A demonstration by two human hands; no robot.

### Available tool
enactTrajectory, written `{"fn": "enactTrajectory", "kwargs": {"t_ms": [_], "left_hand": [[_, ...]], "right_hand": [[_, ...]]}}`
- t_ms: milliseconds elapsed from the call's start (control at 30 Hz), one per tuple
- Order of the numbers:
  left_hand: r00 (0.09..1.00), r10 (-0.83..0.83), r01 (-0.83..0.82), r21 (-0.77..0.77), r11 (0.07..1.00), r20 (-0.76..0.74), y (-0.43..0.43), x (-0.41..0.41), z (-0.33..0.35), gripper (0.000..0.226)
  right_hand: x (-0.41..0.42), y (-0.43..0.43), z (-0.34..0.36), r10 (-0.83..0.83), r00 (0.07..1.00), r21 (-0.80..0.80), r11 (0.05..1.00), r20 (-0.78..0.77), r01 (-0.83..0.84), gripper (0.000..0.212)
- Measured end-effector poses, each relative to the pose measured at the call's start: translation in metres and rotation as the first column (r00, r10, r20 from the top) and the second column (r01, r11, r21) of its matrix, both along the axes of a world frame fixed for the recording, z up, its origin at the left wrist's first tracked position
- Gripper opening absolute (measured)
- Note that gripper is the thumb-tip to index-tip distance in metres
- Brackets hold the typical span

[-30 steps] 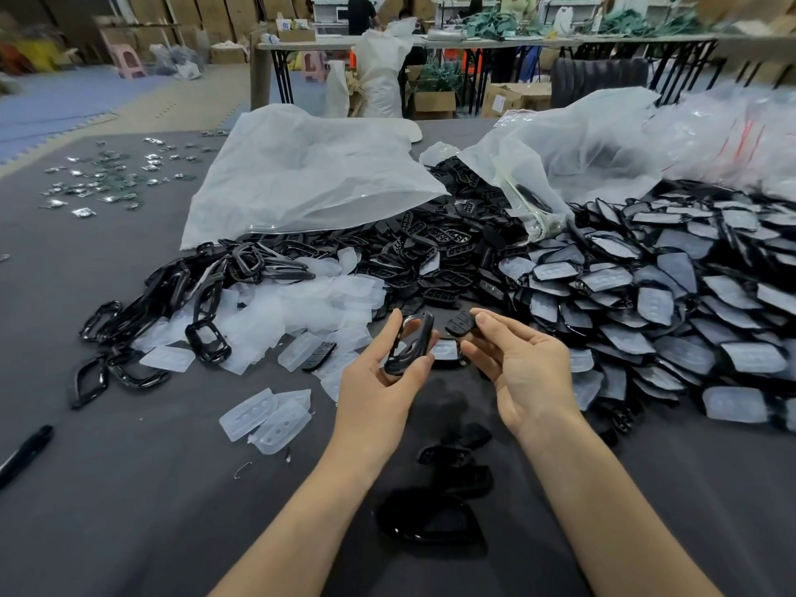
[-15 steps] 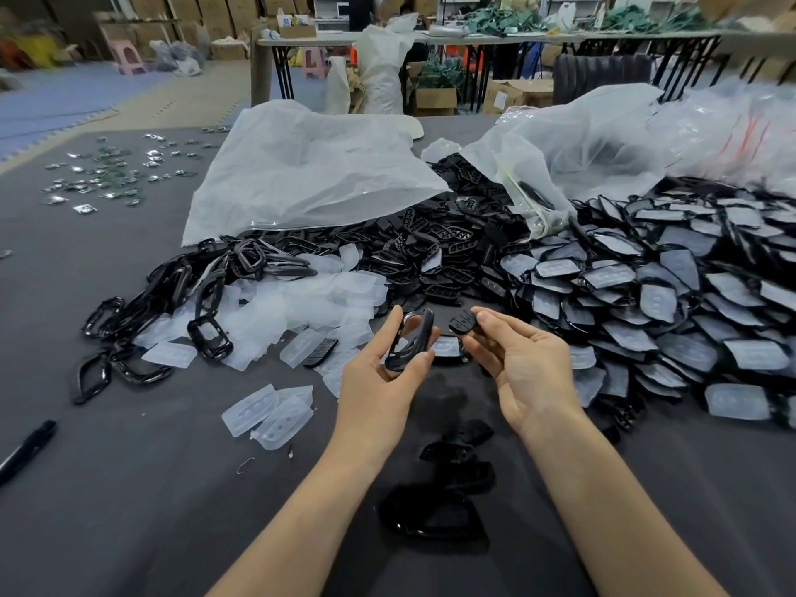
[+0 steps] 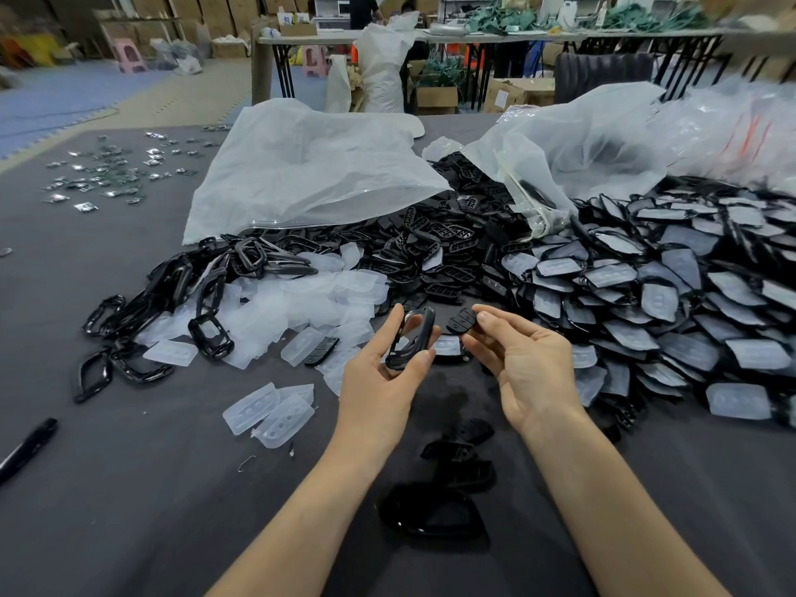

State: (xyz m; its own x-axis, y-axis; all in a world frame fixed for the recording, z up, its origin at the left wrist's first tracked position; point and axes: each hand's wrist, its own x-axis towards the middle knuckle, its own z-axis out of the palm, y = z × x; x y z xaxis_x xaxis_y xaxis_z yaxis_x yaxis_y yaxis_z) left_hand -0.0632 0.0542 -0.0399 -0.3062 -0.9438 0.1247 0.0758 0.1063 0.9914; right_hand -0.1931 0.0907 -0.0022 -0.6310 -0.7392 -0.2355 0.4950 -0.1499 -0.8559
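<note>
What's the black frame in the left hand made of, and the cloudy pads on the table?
The frame looks like hard, glossy black plastic: light glints off its rim. The pads look like soft, milky silicone or rubber, matte with round bumps; which of the two, I cannot tell.

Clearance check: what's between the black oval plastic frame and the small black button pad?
Head view: nothing between frame and pad; an open gap, translucent insert lying below.
</note>
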Motion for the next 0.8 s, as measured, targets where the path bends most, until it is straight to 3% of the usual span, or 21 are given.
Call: {"fn": "enactTrajectory", "kwargs": {"t_ms": [667,800], "left_hand": [[1.0,0.005,-0.005,0.005,1.0,0.017,0.0008,0.001,0.0019,0.058],[1.0,-0.015,0.015,0.013,1.0,0.011,0.0012,0.0015,0.0027,0.058]], "right_hand": [[-0.0007,0.0008,0.0001,0.04,0.999,0.014,0.999,-0.032,-0.04,0.016],[-0.0003,0.0012,-0.0014,0.054,0.986,0.054,0.997,-0.156,-0.046,0.018]]}}
